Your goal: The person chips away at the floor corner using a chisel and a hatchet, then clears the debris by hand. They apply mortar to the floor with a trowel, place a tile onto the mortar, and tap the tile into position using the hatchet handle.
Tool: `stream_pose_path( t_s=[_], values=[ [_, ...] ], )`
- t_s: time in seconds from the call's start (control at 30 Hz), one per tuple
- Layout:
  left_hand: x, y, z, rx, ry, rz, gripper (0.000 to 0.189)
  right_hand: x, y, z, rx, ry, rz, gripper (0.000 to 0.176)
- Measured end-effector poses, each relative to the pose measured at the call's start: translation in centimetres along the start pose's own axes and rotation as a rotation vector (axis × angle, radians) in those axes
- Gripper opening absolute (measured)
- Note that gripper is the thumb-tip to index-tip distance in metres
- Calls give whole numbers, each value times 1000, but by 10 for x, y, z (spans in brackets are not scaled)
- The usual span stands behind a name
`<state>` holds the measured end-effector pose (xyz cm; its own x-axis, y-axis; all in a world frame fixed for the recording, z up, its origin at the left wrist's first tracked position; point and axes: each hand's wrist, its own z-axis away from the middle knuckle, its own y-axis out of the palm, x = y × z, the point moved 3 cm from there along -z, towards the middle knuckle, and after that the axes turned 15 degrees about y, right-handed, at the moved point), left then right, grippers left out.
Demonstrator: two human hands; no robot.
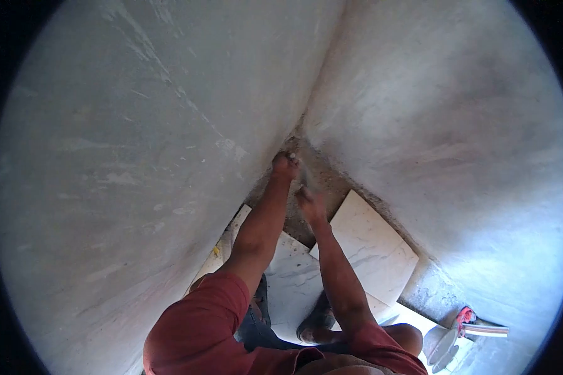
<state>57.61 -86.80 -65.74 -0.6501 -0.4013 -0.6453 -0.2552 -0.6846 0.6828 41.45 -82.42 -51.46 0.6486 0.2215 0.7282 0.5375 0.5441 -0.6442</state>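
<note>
Deep in the corner, my left hand (284, 165) is closed in a fist close to the left wall. Something small and pale shows at its fingers, too small to name. My right hand (310, 204) is just below and to the right, smeared by motion, with its fingers curled. A thin grey blurred thing (304, 175) extends up from the right hand toward the left one; its kind cannot be made out. Under both hands is rough bare floor (298, 224) with dirt and loose grit.
Plastered walls rise left (125, 156) and right (438, 125), meeting ahead. A marble-look tile (372, 247) lies at the right, and another tile (288, 275) lies near my feet. Lower right are round greyish discs (443, 350), a red cloth-like item (465, 315) and a pale strip (489, 330).
</note>
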Motion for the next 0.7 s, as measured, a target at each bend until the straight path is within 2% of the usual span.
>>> stream_pose_path(
  t_s=[0.07,0.1,0.13,0.17,0.2,0.23,0.3,0.33,0.37,0.4,0.43,0.47,0.5,0.53,0.57,0.6,0.63,0.7],
  values=[
    [-21,30,0,226,263,-266,17,4,-10,1,-45,40,-29,16],
    [-36,46,6,171,477,-343,18,9,-11,-7,-52,80,-47,18],
    [-44,43,29,107,543,-393,19,18,-18,-1,-33,90,-37,18],
    [-52,41,51,39,606,-446,20,34,-30,18,40,95,-218,19],
    [-52,42,46,-140,183,-26,22,45,-39,30,93,92,-408,19],
    [-43,45,39,-301,-222,403,24,48,-39,34,99,104,-408,19],
    [-50,50,38,-251,-217,330,22,66,-47,36,-186,-146,-474,19],
    [-50,51,40,-207,-215,258,21,47,-36,25,-197,-150,-473,19],
    [-33,39,37,-197,-217,261,21,7,-7,3,-102,-12,-218,16],
    [-13,19,24,-114,-44,68,19,-15,9,-11,-7,122,35,15],
    [-15,15,14,-63,51,-31,19,-2,0,-7,-17,113,27,15],
    [-17,10,5,-23,147,-130,20,13,-15,6,88,399,-264,13],
    [-12,7,10,59,-50,99,23,15,-22,27,213,700,-539,16],
    [-9,8,24,100,-150,220,25,9,-22,52,226,729,-529,16],
    [-7,10,40,133,-257,330,27,7,-28,57,203,707,-683,15],
    [-12,20,61,39,-238,-39,30,7,-33,59,182,678,-836,14],
    [-12,19,84,-68,-228,-413,33,5,-37,68,183,686,-835,14],
    [-3,22,99,-80,-245,-416,34,0,-48,80,92,658,-880,14]
  ],
)
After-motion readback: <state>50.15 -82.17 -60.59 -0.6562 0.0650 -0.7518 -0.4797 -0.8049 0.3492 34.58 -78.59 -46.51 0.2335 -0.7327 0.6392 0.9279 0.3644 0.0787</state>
